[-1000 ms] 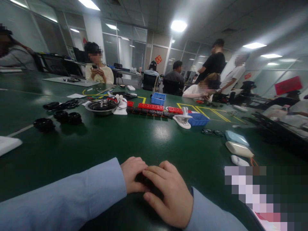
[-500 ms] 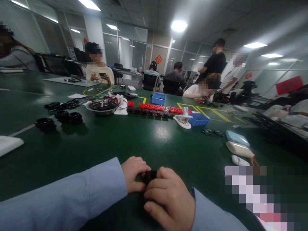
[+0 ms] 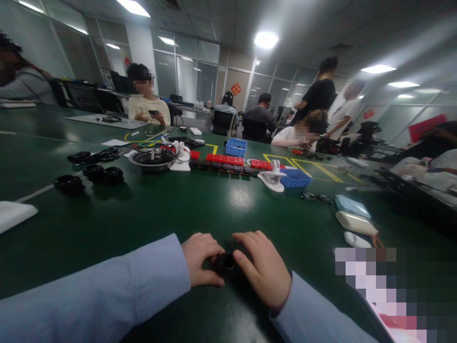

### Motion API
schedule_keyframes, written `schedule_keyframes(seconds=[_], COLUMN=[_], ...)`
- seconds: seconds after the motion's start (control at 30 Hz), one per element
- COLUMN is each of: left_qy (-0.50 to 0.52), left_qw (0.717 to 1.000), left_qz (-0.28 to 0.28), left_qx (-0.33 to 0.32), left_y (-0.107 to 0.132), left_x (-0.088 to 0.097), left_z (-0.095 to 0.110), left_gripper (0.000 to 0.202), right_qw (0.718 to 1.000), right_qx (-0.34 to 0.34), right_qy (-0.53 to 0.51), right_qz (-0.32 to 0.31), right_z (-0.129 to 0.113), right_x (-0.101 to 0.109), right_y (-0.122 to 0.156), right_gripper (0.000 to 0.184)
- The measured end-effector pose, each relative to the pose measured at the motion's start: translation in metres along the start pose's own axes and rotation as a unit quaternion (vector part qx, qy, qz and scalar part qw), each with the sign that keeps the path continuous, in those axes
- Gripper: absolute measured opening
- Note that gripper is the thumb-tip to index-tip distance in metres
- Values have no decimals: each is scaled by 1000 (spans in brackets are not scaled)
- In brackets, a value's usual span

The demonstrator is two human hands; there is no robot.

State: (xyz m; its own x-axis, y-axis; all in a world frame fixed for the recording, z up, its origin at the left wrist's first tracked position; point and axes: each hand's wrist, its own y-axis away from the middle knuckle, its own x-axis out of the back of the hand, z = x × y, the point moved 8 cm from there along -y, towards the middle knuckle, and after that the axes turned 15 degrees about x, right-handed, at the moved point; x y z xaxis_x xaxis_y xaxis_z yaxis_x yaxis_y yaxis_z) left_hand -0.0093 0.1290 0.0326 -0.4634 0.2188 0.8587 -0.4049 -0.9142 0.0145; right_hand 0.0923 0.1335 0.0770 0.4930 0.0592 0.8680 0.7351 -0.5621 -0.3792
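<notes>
A small black round part [image 3: 226,262] with a hole in its top sits on the green table [image 3: 221,200] between my two hands, near the front edge. My left hand [image 3: 200,259] curls against its left side, fingers bent around it. My right hand [image 3: 262,269] touches it from the right, thumb and forefinger at its rim, the other fingers spread flat on the table. Both arms wear light blue sleeves.
Black ring-shaped parts [image 3: 93,174] lie at the left, a metal bowl [image 3: 152,158] and red and black blocks [image 3: 224,161] at the middle, blue bins [image 3: 294,177], glasses [image 3: 316,196] and cases [image 3: 352,206] at the right. Several people sit or stand beyond the table.
My right hand has slid off the top of the black part toward the right and opened out, so the part's top now shows. My left hand has stayed in place.
</notes>
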Motion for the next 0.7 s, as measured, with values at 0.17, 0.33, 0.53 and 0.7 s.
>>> schedule_keyframes(seconds=[0.17,0.33,0.53,0.7], left_qy=[-3,-11,-7,-2], left_qw=[1000,1000,1000,1000], left_qz=[9,16,5,5], left_qx=[-2,-1,-2,0], left_y=[0,0,-1,-1], left_x=[1,2,0,1], left_z=[1,2,2,2], left_gripper=[35,35,33,33], right_qw=[995,992,993,993], right_qx=[70,97,90,82], right_qy=[-39,-73,-78,-85], right_qz=[56,20,0,-1], right_z=[-21,-28,-27,-28], right_x=[10,4,2,4], right_y=[0,-1,-1,-1], right_gripper=[27,20,18,19])
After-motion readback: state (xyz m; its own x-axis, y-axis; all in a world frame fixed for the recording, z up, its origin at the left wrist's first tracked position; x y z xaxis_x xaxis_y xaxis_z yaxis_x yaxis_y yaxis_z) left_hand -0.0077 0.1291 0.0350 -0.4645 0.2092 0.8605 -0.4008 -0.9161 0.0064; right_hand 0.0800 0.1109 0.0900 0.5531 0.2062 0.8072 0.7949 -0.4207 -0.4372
